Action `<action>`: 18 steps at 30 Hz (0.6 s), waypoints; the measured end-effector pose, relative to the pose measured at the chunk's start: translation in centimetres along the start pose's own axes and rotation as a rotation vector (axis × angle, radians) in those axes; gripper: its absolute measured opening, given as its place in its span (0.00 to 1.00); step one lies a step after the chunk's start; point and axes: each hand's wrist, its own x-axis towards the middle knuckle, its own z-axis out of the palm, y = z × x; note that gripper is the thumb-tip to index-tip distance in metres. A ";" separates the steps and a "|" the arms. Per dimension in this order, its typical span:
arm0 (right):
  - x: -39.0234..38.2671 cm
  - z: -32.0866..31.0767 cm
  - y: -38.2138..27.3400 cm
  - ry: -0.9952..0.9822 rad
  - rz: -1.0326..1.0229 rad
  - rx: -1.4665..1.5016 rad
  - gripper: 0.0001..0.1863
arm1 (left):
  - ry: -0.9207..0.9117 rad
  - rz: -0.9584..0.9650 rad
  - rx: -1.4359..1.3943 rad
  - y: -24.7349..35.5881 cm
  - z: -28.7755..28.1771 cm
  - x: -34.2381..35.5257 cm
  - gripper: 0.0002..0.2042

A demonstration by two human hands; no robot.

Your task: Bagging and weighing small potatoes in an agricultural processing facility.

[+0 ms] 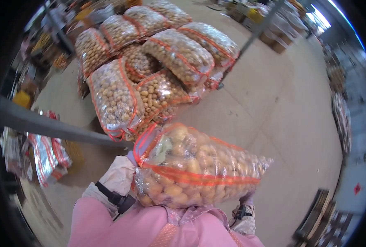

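Note:
A clear plastic sack of potato-like produce with orange-red bands (197,164) lies held against my body, low in the view. My left hand (131,157), in a purple glove with a pale cuff, grips its tied left end; the fingers are partly behind the sack. My right hand (245,199) is under the sack's right part, supporting it, largely hidden. Both wrists wear black strapped devices. Ahead, a heap of similar sacks (174,53) is stacked several high, the nearest one (115,94) just beyond the sack I hold.
A grey post or bar (59,125) crosses at the left beside silvery red-striped packages (47,156). Another pole (257,31) stands behind the heap near boxes (273,39). The concrete floor (290,115) stretches rightward toward wall-side goods (341,123). Wooden pallets (314,214) lie lower right.

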 end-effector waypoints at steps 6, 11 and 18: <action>21.4 12.5 -4.1 -0.363 0.283 0.106 0.22 | 0.449 -0.423 -0.721 5.7 -5.2 3.8 0.34; 34.7 30.6 -9.9 -0.473 0.385 0.014 0.20 | 0.843 -0.533 -0.733 7.0 -8.1 5.4 0.31; 46.5 53.6 -11.6 -1.092 -0.019 -0.482 0.25 | 1.312 -0.688 -0.686 15.8 -5.9 5.0 0.27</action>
